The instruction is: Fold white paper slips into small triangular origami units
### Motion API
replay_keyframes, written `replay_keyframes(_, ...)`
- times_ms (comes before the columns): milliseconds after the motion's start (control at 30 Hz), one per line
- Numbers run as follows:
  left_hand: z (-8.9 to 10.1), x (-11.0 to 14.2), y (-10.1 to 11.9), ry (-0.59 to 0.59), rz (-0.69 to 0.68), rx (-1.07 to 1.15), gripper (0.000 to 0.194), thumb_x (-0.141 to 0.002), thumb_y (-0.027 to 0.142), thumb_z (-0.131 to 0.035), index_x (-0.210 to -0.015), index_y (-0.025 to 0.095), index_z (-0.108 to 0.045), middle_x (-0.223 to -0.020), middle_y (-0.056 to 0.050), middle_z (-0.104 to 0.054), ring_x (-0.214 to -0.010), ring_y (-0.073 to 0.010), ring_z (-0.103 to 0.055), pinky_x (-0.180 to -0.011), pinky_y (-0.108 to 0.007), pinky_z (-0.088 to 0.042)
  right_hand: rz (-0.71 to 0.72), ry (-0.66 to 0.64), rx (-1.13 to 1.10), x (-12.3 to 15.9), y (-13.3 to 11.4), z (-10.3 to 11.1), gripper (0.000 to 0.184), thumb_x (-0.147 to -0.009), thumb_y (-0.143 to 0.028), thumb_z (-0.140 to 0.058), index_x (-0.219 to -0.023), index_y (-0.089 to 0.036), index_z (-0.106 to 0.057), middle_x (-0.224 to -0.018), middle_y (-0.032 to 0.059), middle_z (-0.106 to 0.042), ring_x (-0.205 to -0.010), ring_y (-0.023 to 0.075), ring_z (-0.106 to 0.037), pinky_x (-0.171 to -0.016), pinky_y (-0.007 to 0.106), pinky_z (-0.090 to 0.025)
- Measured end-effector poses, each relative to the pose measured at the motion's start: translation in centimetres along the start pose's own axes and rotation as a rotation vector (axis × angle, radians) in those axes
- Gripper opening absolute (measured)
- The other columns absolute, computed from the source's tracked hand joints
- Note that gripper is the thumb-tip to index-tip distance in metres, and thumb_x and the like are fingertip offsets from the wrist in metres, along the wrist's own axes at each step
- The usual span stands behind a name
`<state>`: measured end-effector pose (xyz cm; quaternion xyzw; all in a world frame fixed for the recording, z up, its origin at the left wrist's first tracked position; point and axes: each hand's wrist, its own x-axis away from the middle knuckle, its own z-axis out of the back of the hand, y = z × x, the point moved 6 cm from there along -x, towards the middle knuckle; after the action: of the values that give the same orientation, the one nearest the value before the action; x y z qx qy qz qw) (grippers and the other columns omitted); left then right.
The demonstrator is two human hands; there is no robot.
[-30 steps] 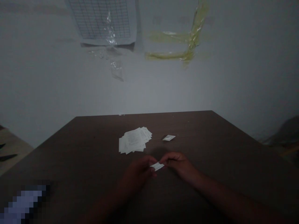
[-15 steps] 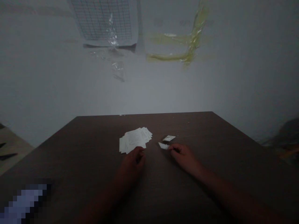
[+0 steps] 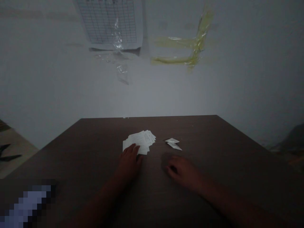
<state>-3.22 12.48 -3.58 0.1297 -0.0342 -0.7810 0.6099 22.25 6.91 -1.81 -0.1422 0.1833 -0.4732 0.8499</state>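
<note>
A loose stack of small white paper slips (image 3: 141, 141) lies at the middle of a dark brown table (image 3: 213, 152). My left hand (image 3: 129, 160) rests on the near edge of that stack, fingers stretched flat on the slips. Two folded white slips (image 3: 174, 143) lie side by side to the right of the stack. My right hand (image 3: 181, 172) hovers low over the table just in front of them, fingers loosely curled and holding nothing.
A grey wall stands behind the table, with a gridded paper sheet (image 3: 109, 22) and strips of yellowish tape (image 3: 190, 50) stuck on it. A blurred patch (image 3: 28, 205) sits at the lower left. The room is dim.
The right hand carried the folded slip forward, laid it beside the other folded slip and drew back. The left hand let go of it and moved onto the stack.
</note>
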Motion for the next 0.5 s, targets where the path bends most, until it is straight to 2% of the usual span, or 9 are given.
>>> replay_keyframes(167,1.3,-0.4,-0.1,-0.030,-0.005,0.005,0.049,-0.114,0.029,-0.059,-0.159,0.015,-0.072,-0.163,-0.023,-0.073,-0.148,-0.0437,-0.071,-0.123,-0.057,-0.058,0.040,-0.101,0.013,0.2,-1.8,-0.7,0.020,-0.107,-0.020,-0.070,-0.087,-0.020,-0.073,-0.095,0.0079,-0.077,-0.087,0.0231,-0.071,-0.078,0.033,-0.052)
replay_keyframes(500,1.8,-1.2,-0.3,-0.041,-0.050,0.046,0.036,-0.109,0.022,-0.062,-0.136,0.018,-0.087,-0.139,-0.021,-0.085,-0.132,-0.0425,-0.078,-0.117,-0.055,-0.059,0.037,-0.095,0.010,0.0,-1.7,-0.7,0.018,-0.108,-0.018,-0.069,-0.090,-0.020,-0.073,-0.100,0.0088,-0.076,-0.094,0.0244,-0.072,-0.085,0.035,-0.056)
